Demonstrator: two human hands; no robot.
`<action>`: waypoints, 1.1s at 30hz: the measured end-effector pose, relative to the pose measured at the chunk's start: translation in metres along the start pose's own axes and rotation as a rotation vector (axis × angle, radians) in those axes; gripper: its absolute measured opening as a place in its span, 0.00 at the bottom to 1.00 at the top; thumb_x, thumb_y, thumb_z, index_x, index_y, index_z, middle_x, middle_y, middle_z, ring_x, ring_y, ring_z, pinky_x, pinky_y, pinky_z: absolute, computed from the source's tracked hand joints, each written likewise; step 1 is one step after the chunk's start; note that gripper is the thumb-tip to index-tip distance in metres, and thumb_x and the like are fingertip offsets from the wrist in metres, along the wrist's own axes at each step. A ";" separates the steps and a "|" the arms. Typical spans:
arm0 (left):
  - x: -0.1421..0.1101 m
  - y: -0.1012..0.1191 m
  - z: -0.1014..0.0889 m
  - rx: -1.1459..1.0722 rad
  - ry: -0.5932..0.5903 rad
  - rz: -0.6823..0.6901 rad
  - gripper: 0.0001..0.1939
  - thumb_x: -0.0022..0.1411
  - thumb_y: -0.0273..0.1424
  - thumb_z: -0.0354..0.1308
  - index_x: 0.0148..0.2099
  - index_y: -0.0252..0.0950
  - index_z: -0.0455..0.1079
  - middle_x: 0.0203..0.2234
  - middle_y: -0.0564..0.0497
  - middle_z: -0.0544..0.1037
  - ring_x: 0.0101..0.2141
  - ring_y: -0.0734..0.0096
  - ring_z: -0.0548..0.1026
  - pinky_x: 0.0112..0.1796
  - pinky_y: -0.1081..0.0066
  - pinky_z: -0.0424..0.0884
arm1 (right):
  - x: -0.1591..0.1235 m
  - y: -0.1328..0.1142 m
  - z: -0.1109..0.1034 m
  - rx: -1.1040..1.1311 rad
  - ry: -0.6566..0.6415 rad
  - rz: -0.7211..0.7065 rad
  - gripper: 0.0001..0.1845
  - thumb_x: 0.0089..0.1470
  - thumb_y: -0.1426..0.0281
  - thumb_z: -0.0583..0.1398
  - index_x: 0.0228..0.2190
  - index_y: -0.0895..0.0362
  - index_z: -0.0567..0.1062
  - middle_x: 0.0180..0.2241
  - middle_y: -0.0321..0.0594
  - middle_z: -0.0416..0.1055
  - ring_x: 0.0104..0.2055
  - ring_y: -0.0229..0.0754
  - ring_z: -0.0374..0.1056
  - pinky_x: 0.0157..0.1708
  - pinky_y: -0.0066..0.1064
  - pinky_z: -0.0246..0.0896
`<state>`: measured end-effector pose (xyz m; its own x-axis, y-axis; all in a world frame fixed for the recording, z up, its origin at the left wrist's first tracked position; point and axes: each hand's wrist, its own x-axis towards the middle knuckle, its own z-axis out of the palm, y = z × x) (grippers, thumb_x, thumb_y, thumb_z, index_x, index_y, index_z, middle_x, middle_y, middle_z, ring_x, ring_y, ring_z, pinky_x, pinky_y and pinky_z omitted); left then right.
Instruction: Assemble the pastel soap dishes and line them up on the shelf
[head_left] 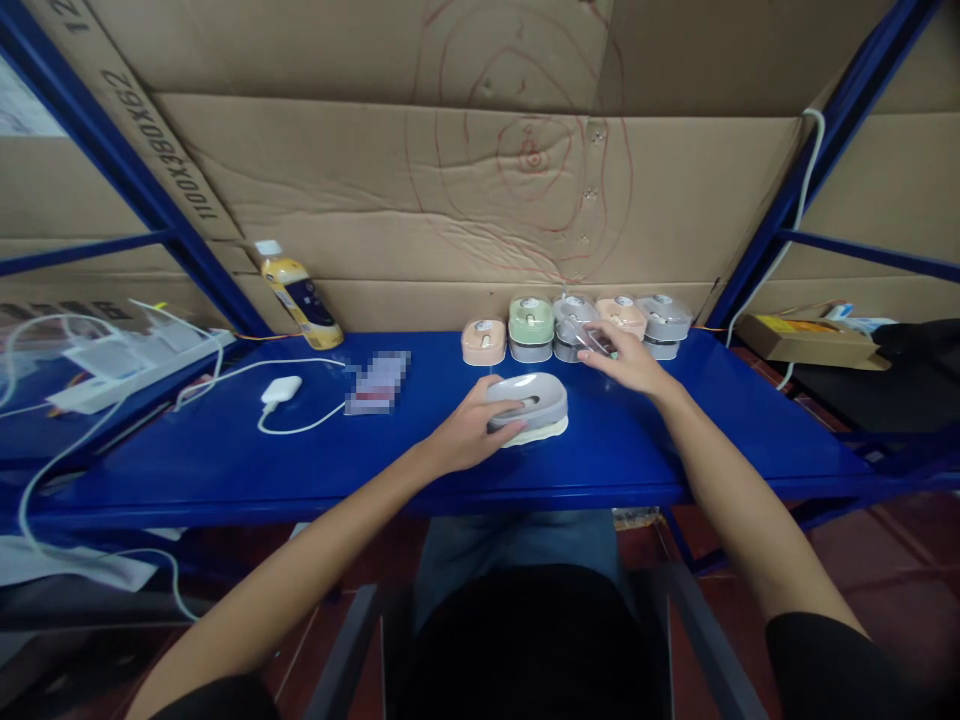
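Upper garment: a plain black top (pixel 532 650), which to my eye forms one dark field, its folds too dim to trace. Sleeves: the left sleeve (pixel 217 700) and right sleeve (pixel 825 660) are short and of the same black. Lower garment: trousers (pixel 517 540) of muted grey-blue, softly creased. Limbs: slender, bare forearms (pixel 322 550), narrowing toward the wrists. Extremities: left hand (pixel 466 425) and right hand (pixel 628 362), both bare.

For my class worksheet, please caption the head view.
Left hand holds a grey container; right hand at the container row.
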<state>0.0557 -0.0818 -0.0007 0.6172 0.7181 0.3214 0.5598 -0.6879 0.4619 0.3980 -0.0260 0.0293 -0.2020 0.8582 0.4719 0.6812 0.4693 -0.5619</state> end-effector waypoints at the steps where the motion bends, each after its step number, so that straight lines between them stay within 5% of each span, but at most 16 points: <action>1: 0.000 -0.002 -0.003 0.006 0.020 0.003 0.25 0.77 0.47 0.56 0.64 0.39 0.80 0.67 0.38 0.66 0.73 0.44 0.63 0.73 0.46 0.62 | 0.000 -0.001 0.001 -0.002 -0.011 0.003 0.40 0.59 0.41 0.67 0.62 0.53 0.75 0.55 0.49 0.81 0.54 0.60 0.77 0.57 0.55 0.74; 7: -0.021 -0.028 -0.028 0.119 0.180 -0.103 0.27 0.77 0.49 0.54 0.63 0.37 0.80 0.65 0.38 0.66 0.68 0.45 0.69 0.72 0.45 0.63 | -0.002 -0.007 0.002 -0.057 -0.193 0.020 0.38 0.58 0.43 0.68 0.61 0.52 0.77 0.53 0.49 0.82 0.52 0.61 0.79 0.55 0.56 0.75; 15: -0.059 -0.050 -0.037 0.150 0.156 -0.310 0.28 0.76 0.53 0.52 0.62 0.38 0.78 0.60 0.39 0.69 0.66 0.44 0.71 0.69 0.44 0.67 | -0.002 -0.010 0.004 -0.093 -0.387 0.060 0.39 0.55 0.46 0.72 0.61 0.53 0.78 0.55 0.50 0.83 0.53 0.61 0.80 0.55 0.54 0.77; 21: -0.046 -0.025 -0.026 0.068 0.166 -0.237 0.25 0.77 0.50 0.54 0.63 0.40 0.76 0.64 0.41 0.66 0.66 0.48 0.71 0.70 0.48 0.67 | -0.002 -0.009 0.005 -0.125 -0.377 0.116 0.41 0.56 0.43 0.70 0.61 0.55 0.77 0.56 0.53 0.82 0.53 0.62 0.80 0.56 0.55 0.76; 25: -0.023 0.002 -0.009 0.043 0.072 -0.147 0.24 0.75 0.48 0.58 0.64 0.40 0.77 0.66 0.40 0.64 0.68 0.46 0.68 0.72 0.48 0.64 | -0.002 -0.006 0.005 -0.124 -0.341 0.103 0.42 0.56 0.43 0.70 0.62 0.56 0.76 0.55 0.53 0.82 0.53 0.61 0.80 0.56 0.54 0.76; 29: -0.006 0.017 0.003 -0.001 -0.011 -0.154 0.30 0.74 0.49 0.60 0.70 0.40 0.71 0.68 0.39 0.63 0.69 0.45 0.69 0.72 0.47 0.63 | -0.001 -0.005 0.007 -0.132 -0.315 0.072 0.40 0.56 0.42 0.70 0.60 0.54 0.78 0.52 0.51 0.83 0.51 0.60 0.80 0.53 0.53 0.77; 33: 0.002 0.018 0.009 -0.053 0.030 -0.160 0.39 0.66 0.46 0.68 0.73 0.38 0.64 0.68 0.38 0.67 0.68 0.43 0.71 0.71 0.48 0.66 | -0.003 -0.010 0.009 -0.104 -0.278 0.030 0.44 0.52 0.42 0.72 0.61 0.54 0.77 0.54 0.52 0.82 0.51 0.61 0.79 0.52 0.54 0.77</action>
<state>0.0719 -0.0938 0.0013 0.5054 0.8213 0.2648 0.6191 -0.5589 0.5517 0.3859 -0.0316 0.0271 -0.3556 0.9023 0.2437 0.7556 0.4310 -0.4932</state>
